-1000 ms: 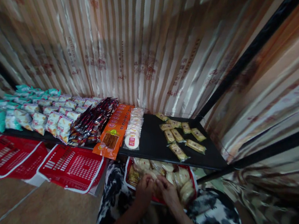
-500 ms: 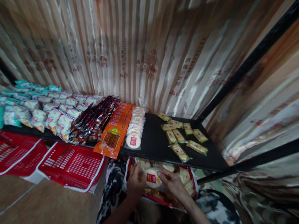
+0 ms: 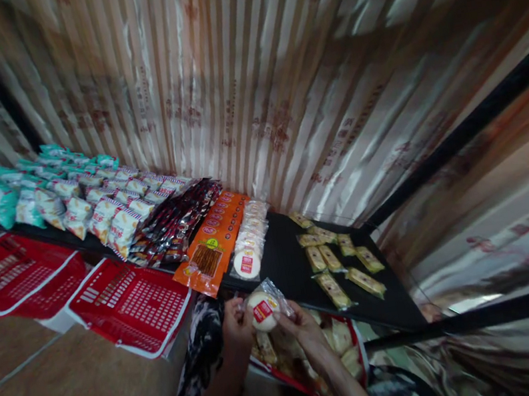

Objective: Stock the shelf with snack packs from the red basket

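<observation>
left hand point(image 3: 235, 328): fingers curl closed on the left edge of the round cake packet point(image 3: 262, 308). the packet sits between both sets of fingertips, raised above the red basket point(image 3: 359, 354) on the lap and just short of the black shelf point(image 3: 286, 265) edge.

round cake packet: a pale disc in clear film with a red label. judged light and soft; the film is likely slippery and the cake likely to crush under a hard pinch. best hold: the crimped film ends or the rim of the disc, not the flat face.

right hand point(image 3: 307, 333): fingers close on the right film end of the same packet.

beyond the fingertips, a row of like packets point(image 3: 251, 241) lies on the shelf, beside the orange packs point(image 3: 212, 247). to the right of the fingers lie yellow bars point(image 3: 333, 291), well apart.
</observation>
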### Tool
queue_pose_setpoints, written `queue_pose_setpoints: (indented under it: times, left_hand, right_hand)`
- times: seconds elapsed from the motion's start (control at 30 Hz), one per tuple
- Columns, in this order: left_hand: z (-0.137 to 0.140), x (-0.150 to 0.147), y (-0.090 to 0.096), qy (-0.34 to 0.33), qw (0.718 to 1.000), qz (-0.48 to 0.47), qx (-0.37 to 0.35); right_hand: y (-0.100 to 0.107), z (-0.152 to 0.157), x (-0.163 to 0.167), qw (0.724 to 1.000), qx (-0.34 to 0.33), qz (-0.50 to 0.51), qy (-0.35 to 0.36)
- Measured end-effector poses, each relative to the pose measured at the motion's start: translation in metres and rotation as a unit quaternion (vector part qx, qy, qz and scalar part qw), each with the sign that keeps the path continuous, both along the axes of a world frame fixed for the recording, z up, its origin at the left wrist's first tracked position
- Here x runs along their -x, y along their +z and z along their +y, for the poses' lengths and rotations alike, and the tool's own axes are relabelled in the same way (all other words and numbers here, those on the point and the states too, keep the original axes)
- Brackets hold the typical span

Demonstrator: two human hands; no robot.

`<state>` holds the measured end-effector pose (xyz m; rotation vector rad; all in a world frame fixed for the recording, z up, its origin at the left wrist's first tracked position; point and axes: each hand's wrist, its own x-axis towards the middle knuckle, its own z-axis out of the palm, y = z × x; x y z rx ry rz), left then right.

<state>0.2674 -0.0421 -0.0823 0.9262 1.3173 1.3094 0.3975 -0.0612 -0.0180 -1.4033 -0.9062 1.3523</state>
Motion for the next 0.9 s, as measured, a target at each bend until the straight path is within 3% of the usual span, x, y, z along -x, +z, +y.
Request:
queue_pose_setpoints:
  times: [0.13,0.23,0.33,0.43,0.63,0.9]
  left_hand:
    - [0.009,0.002,0.007,0.029,1.0,-0.006,-0.005]
    - [0.012,0.01,0.019,0.067,0.991,0.086,-0.072]
    - [0.012,0.02,0.033,0.084,0.945,0.255,-0.187]
    - [0.015,0.025,0.043,0.05,0.9,0.357,-0.246]
    - [0.033,0.017,0.046,-0.023,0.864,0.441,-0.24]
    - [0.05,0.006,0.043,-0.005,0.842,0.506,-0.187]
  right_hand:
    - [0.002,0.016,0.007,0.999,-0.023,0.015,-0.017]
    - [0.007,0.035,0.008,0.999,-0.039,-0.021,-0.02]
    - [0.01,0.056,0.009,0.996,-0.069,-0.061,-0.005]
    - [0.008,0.075,0.011,0.989,-0.111,-0.097,0.011]
    - [-0.01,0.102,0.011,0.961,-0.141,-0.237,0.014]
    - [-0.017,0.105,0.014,0.928,-0.17,-0.331,-0.026]
